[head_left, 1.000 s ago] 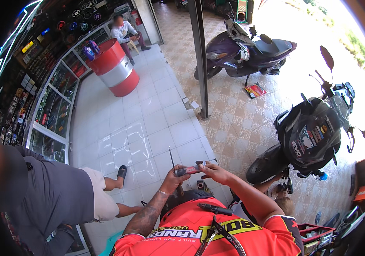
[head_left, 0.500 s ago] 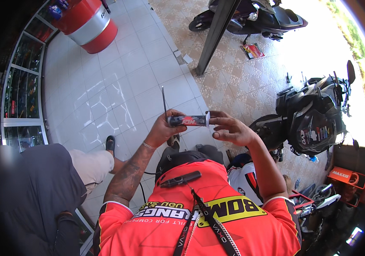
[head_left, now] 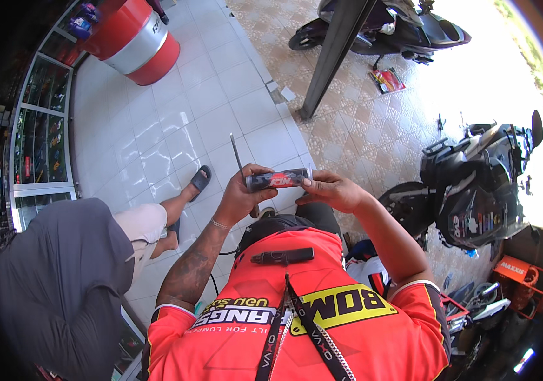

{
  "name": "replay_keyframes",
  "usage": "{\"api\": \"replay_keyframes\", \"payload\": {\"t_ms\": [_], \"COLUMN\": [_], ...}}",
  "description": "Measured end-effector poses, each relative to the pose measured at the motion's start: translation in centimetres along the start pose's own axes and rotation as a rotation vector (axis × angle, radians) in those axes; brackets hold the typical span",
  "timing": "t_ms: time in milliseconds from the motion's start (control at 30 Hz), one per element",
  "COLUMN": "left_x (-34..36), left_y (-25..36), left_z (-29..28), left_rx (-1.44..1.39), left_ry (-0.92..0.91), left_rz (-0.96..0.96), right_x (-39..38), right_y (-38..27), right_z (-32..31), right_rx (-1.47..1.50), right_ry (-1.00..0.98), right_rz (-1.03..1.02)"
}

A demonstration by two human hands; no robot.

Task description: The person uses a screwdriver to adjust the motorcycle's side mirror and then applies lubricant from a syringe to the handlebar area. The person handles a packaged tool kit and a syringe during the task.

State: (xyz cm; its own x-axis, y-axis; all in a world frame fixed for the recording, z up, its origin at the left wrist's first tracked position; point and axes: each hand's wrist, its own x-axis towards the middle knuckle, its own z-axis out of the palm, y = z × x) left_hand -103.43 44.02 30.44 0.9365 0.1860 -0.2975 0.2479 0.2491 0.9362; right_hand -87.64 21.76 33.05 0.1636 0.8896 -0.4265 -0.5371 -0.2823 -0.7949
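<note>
A black and red handlebar grip (head_left: 279, 180) lies level in front of my chest, its pale flanged end to the right. My left hand (head_left: 244, 192) is closed round its left end. The same hand also holds a thin metal rod (head_left: 236, 149) like a screwdriver shaft, pointing up and away; its lower end is hidden in my palm. My right hand (head_left: 335, 192) pinches the flanged end between thumb and fingers.
A person in dark clothing (head_left: 62, 273) is close on my left, one sandalled foot (head_left: 201, 179) forward. Beyond are a red and white drum (head_left: 141, 51) and a glass cabinet (head_left: 41, 136). On the right stand a post (head_left: 331, 63), a motorcycle (head_left: 474, 190) and a red crate (head_left: 519, 273).
My right hand has closed from spread fingers onto the flanged end of the handlebar grip. The grip tilts slightly now. The person on the left has shifted, and a foot has come forward.
</note>
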Motion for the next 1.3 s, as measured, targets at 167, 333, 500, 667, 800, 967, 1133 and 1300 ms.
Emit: {"api": "replay_keyframes", "payload": {"t_ms": [167, 333, 500, 667, 800, 967, 1133, 1300], "left_x": [5.8, 13.0, 18.8, 23.0, 25.1, 28.7, 32.9, 36.6], "left_y": [2.4, 5.3, 7.1, 8.5, 8.1, 6.8, 7.1, 7.7], "left_z": [5.0, 13.4, 20.5, 23.0, 23.3, 23.7, 25.8, 27.7], "left_rx": [0.003, -0.057, -0.111, -0.094, 0.125, 0.312, 0.293, 0.224], "left_ry": [0.139, 0.152, 0.076, 0.033, -0.084, -0.318, -0.536, -0.480], "left_rz": [0.068, 0.115, 0.189, 0.139, 0.055, 0.117, 0.133, 0.238], "right_x": [0.2, -1.4, -4.3, -7.9, -10.2, -11.3, -12.9, -14.9], "right_y": [-5.4, -13.7, -22.2, -23.2, -19.1, -13.5, -12.1, -14.4], "right_z": [-8.2, -16.7, -23.3, -26.5, -27.7, -28.2, -29.1, -30.3], "right_rx": [-0.203, -0.736, -1.022, -1.048, -0.958, 0.024, 0.383, -1.012], "right_ry": [0.030, 0.255, 0.106, 0.170, 0.177, 0.367, 0.630, 1.041], "right_rz": [-0.037, -0.380, -0.473, -0.701, -0.392, 0.043, -0.006, -0.733]}}
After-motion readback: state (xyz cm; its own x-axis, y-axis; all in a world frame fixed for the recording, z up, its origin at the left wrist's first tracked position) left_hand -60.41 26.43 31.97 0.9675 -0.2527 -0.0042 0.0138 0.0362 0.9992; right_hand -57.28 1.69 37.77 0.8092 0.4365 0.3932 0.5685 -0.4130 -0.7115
